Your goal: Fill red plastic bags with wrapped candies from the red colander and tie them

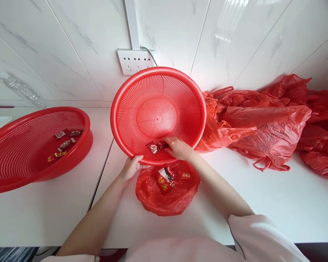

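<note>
1. Colanders: two, both red plastic. The tilted colander [157, 118] stands in the middle, its mouth facing the person; the side colander [19, 149] is to the left, well apart from it.
2. Snack packets, small and printed: at least four lie together in the side colander. At the lower wall of the tilted colander is at least one dark red packet [153, 147] with white print; the fingers partly cover that spot, so an exact count cannot be told.
3. Open bag: one red plastic bag [166, 203] on the white table [71, 207], just below the tilted colander's near rim, with at least two packets [165, 179] inside.
4. Heaped bags: several red plastic bags [270, 123] on the right, overlapping too much to count.
5. By the wall: one socket panel [135, 62] behind the tilted colander and one clear bottle [23, 89] behind the side colander.
6. Left hand [131, 168]: holds the tilted colander's near rim, thumb laid over the edge; the other fingers are mostly hidden.
7. Right hand [177, 148]: inside the tilted colander, fingers bent with a narrow gap, the tips at the dark red packet. Whether they pinch it or only touch it, I cannot tell.
</note>
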`<state>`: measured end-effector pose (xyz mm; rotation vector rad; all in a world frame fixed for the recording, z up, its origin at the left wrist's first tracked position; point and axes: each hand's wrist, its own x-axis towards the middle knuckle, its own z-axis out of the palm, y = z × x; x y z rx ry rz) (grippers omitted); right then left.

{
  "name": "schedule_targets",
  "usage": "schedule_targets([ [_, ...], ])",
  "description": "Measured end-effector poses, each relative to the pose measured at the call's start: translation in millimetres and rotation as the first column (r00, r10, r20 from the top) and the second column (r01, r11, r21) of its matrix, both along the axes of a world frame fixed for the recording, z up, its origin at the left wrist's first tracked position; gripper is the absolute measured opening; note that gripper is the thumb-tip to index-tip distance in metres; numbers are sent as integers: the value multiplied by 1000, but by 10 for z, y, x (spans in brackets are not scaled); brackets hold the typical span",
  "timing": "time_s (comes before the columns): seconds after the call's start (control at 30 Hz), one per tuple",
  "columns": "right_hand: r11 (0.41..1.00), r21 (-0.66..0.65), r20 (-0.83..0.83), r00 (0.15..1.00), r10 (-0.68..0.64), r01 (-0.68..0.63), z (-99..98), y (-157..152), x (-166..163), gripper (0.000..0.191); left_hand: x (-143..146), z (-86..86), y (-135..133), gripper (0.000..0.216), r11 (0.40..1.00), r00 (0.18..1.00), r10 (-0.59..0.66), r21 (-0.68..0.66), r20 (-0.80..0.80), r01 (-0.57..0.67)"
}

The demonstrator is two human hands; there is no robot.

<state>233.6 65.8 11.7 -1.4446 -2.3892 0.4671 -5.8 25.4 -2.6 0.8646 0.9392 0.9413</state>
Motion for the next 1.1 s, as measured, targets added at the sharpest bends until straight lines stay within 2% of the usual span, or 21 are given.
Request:
schedule_targets([
  [0.1,998,-36,-48,998,49,-50,-26,11,17,35,8,23,-6,53,1000,1000,7,0,-10,-7],
  [0.23,992,-123,-333,942,-32,-10,20,55,77,20,12,40,-3,53,1000,1000,5,-6,-21,-5],
  [0.3,970,-235,-560,823,-92,-52,48,83,111,22,12,44,-2,52,1000,1000,-1,-14,-10,1],
  [0.37,918,-357,-762,622,-178,-175,86,98,146,26,12,47,0,52,1000,1000,-7,-24,-3,7],
  [0.43,849,-444,-849,438,-296,-286,138,93,177,30,10,50,1,51,999,1000,-10,-31,-6,10],
  [0.47,821,-474,-858,376,-350,-318,168,85,191,32,9,52,2,50,999,1000,-11,-32,-9,11],
  [0.6,755,-531,-847,248,-470,-385,274,45,228,37,7,50,-1,49,999,1000,-10,-33,-10,9],
  [0.7,748,-498,-865,187,-466,-439,325,22,232,34,8,37,-4,48,999,1000,-16,-31,16,17],
  [0.8,801,-393,-919,217,-328,-451,366,-1,222,21,6,23,-5,46,1000,999,-25,-18,48,26],
  [0.93,909,-250,-909,405,-101,-334,414,-40,211,5,1,18,-7,44,999,998,-37,4,53,37],
  [1.0,920,-218,-883,467,-44,-325,440,-60,216,7,2,24,-8,44,999,998,-38,12,47,37],
  [1.1,898,-209,-852,523,28,-388,485,-82,236,10,8,38,-12,46,999,998,-23,33,54,21],
])
